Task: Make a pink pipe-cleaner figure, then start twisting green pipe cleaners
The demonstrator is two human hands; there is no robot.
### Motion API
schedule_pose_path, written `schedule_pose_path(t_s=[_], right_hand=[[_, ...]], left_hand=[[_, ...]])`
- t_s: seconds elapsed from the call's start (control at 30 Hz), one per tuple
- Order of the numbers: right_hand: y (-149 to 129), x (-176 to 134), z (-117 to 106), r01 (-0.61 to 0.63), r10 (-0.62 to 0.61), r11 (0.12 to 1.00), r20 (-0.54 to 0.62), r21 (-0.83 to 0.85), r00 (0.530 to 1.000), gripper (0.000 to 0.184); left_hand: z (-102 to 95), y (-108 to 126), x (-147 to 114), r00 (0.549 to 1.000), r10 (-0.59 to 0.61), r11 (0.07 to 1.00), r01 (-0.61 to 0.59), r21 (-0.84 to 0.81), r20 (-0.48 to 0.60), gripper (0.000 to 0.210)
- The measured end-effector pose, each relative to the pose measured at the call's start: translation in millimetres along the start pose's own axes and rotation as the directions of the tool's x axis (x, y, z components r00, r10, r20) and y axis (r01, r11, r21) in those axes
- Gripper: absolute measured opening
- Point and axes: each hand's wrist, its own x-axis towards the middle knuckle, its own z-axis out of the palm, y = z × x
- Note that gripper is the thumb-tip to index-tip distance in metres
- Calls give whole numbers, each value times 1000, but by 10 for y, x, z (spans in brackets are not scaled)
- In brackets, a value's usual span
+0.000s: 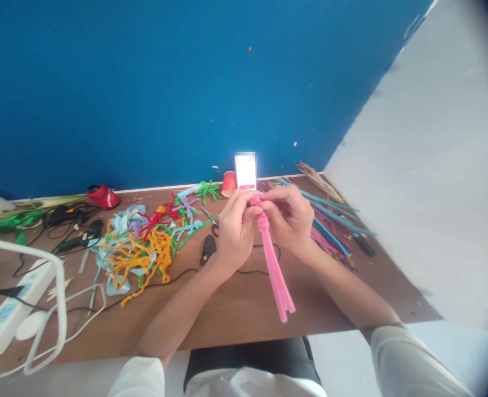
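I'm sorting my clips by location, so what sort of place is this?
Probably a craft workspace: held pink fuzzy stems, a pile of colored stems and scissors on the table suggest it.

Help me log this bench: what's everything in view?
Pink bundle: one, pink, in both hands
Fuzzy stems: many, mixed, right
Stem figures: several, mixed, left
Ribbons: uncounted, blue and green, left
Phone: one, white screen, behind hands
Cup: one, red, beside phone
Scissors: one, dark, beside left hand
Tools: several, black, both sides
Power strip: one, white, left
Cords: several, black and white, mostly left
Red object: one, red, back left
Dried leaves: several, tan, back right
Table: one, brown, beneath
Walls: two, blue behind, white right
Left hand: one, on bundle
Right hand: one, on bundle
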Motion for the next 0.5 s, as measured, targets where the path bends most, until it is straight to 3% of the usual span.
schedule_pose_path(t_s=[0.1,0.23,0.37,0.5], right_hand=[[-8,-17,9,-18,18,1000,2,-22,1000,3],[-92,30,-16,-153,137,983,151,104,979,9],[-170,86,-25,-444,333,840,349,312,876,12],[-220,88,-24,-547,376,781,472,302,797,21]], left_hand=[[28,-48,-20,1000,17,999,-17,32,-15,30],[-12,-153,26,998,59,988,-54,145,-32,30],[-99,-268,96,993,92,952,-67,299,-72,30],[-161,-346,138,990,40,928,14,372,-135,30]])
